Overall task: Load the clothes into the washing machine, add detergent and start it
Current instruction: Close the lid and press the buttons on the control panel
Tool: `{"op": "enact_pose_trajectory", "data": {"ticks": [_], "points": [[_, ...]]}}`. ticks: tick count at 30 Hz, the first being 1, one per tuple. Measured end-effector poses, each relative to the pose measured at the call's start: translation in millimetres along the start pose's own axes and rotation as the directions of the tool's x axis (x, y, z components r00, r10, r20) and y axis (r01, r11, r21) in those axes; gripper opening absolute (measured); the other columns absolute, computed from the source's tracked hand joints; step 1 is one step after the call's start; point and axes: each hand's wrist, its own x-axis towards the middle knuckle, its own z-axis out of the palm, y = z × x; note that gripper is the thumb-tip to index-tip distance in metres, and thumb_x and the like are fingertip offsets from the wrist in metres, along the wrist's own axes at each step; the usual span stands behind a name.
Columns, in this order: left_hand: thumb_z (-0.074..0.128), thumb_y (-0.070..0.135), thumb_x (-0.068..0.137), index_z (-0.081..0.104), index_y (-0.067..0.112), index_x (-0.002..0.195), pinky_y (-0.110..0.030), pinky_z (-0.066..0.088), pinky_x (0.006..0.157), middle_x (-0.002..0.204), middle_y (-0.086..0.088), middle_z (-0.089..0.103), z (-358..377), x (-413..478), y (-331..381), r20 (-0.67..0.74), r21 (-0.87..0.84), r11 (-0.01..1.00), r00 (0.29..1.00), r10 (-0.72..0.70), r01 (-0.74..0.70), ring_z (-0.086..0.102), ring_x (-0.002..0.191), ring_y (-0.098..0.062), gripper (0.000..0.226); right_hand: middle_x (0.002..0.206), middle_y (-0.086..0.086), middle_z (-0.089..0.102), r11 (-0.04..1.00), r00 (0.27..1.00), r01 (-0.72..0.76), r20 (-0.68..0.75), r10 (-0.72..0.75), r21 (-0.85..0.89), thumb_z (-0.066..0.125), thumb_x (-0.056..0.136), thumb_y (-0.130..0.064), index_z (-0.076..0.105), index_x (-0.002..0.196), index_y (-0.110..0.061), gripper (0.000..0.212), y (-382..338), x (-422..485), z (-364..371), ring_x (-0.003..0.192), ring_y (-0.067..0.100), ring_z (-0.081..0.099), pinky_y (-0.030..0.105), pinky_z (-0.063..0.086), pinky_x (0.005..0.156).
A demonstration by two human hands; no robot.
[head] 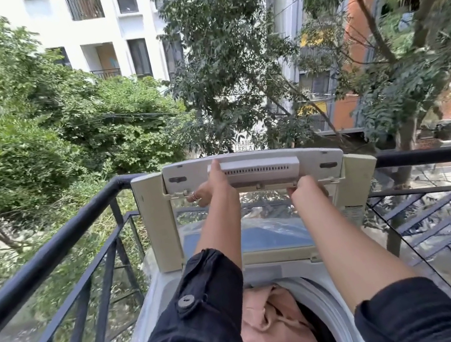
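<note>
Washing machine lid (260,155) raised, left hand (208,187) and right hand (307,188) gripping it, clothes (273,331) inside

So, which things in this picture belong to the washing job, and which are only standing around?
For the job:
- washing machine
- raised lid
- pink garment, in the drum
- left hand and right hand, both holding the lid

Just around:
- balcony railing
- trees
- white building
</note>
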Motion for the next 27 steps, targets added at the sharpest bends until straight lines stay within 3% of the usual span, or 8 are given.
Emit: {"op": "enact_pose_trajectory", "data": {"ticks": [3, 8, 11, 14, 18, 21, 24, 27], "points": [[0.076, 0.036, 0.075, 0.021, 0.014, 0.143, -0.041, 0.044, 0.105, 0.138, -0.016, 0.042, -11, -6, -6, 0.027, 0.006, 1.0, 0.999, 0.019, -0.019, 0.051, 0.12, -0.032, 0.09, 0.119, 0.013, 0.055, 0.998, 0.999, -0.017, 0.041, 0.019, -0.061, 0.041, 0.092, 0.003, 0.044, 0.103, -0.007, 0.015, 1, -6, -8, 0.106, 0.027, 0.059, 0.041, 0.054, 0.092], [0.074, 0.032, 0.078, 0.02, 0.01, 0.143, -0.044, 0.037, 0.111, 0.143, -0.018, 0.037, -33, -23, -16, 0.063, -0.021, 0.997, 0.996, 0.069, -0.068, 0.044, 0.129, -0.033, 0.088, 0.121, 0.012, 0.057, 0.995, 0.995, 0.027, 0.096, -0.018, -0.094, 0.042, 0.089, 0.003, 0.048, 0.114, -0.005, 0.027, 5, -11, -36, 0.095, 0.026, 0.059, 0.032, 0.054, 0.076], [0.072, 0.027, 0.081, 0.025, 0.006, 0.14, -0.046, 0.037, 0.111, 0.143, -0.018, 0.039, -49, -37, -23, 0.099, -0.051, 0.995, 0.991, 0.088, -0.083, 0.044, 0.13, -0.033, 0.078, 0.118, 0.016, 0.056, 0.98, 0.995, 0.057, 0.091, -0.04, -0.189, 0.043, 0.089, -0.002, 0.049, 0.122, -0.003, 0.033, 8, -20, -54, 0.099, 0.031, 0.059, 0.038, 0.056, 0.082], [0.07, 0.023, 0.083, 0.025, 0.006, 0.14, -0.049, 0.04, 0.107, 0.143, -0.018, 0.04, -66, -51, -31, 0.097, -0.109, 0.989, 0.989, 0.114, -0.103, 0.046, 0.129, -0.034, 0.075, 0.106, 0.015, 0.047, 0.991, 0.994, 0.016, 0.106, -0.002, -0.13, 0.037, 0.091, -0.007, 0.046, 0.109, -0.005, 0.02, 10, -31, -74, 0.101, 0.031, 0.055, 0.037, 0.054, 0.078], [0.065, 0.025, 0.087, -0.002, 0.017, 0.15, -0.056, 0.046, 0.097, 0.146, -0.007, 0.037, -92, -75, -44, 0.09, -0.184, 0.976, 0.987, 0.13, -0.112, 0.052, 0.121, -0.031, 0.092, 0.12, 0.015, 0.052, 0.991, 0.99, 0.012, 0.143, 0.007, -0.132, 0.03, 0.094, -0.016, 0.049, 0.1, -0.008, 0.021, 13, -42, -101, 0.102, 0.03, 0.052, 0.04, 0.053, 0.087], [0.06, 0.025, 0.09, -0.002, 0.019, 0.15, -0.054, 0.048, 0.092, 0.148, -0.007, 0.035, -116, -89, -56, 0.107, -0.195, 0.972, 0.983, 0.151, -0.129, 0.052, 0.115, -0.029, 0.086, 0.133, 0.013, 0.052, 0.994, 0.99, -0.035, 0.133, 0.048, -0.099, 0.029, 0.096, -0.023, 0.055, 0.107, -0.012, 0.031, 20, -47, -121, 0.109, 0.031, 0.053, 0.041, 0.05, 0.094], [0.053, 0.021, 0.095, -0.01, 0.026, 0.15, -0.054, 0.044, 0.097, 0.154, -0.008, 0.024, -141, -104, -71, 0.117, -0.216, 0.966, 0.979, 0.17, -0.142, 0.046, 0.126, -0.03, 0.083, 0.124, 0.011, 0.049, 0.995, 0.992, -0.051, 0.11, 0.06, -0.089, 0.025, 0.098, -0.028, 0.052, 0.092, -0.016, 0.03, 26, -58, -142, 0.102, 0.027, 0.052, 0.038, 0.051, 0.083], [0.044, 0.016, 0.098, -0.011, 0.031, 0.149, -0.059, 0.035, 0.106, 0.156, -0.007, 0.022, -162, -119, -84, 0.111, -0.251, 0.957, 0.977, 0.18, -0.148, 0.037, 0.136, -0.032, 0.076, 0.136, 0.011, 0.048, 0.993, 0.99, -0.091, 0.101, 0.099, -0.077, 0.024, 0.099, -0.03, 0.05, 0.12, -0.014, 0.037, 31, -69, -164, 0.119, 0.03, 0.053, 0.038, 0.048, 0.093]]}}
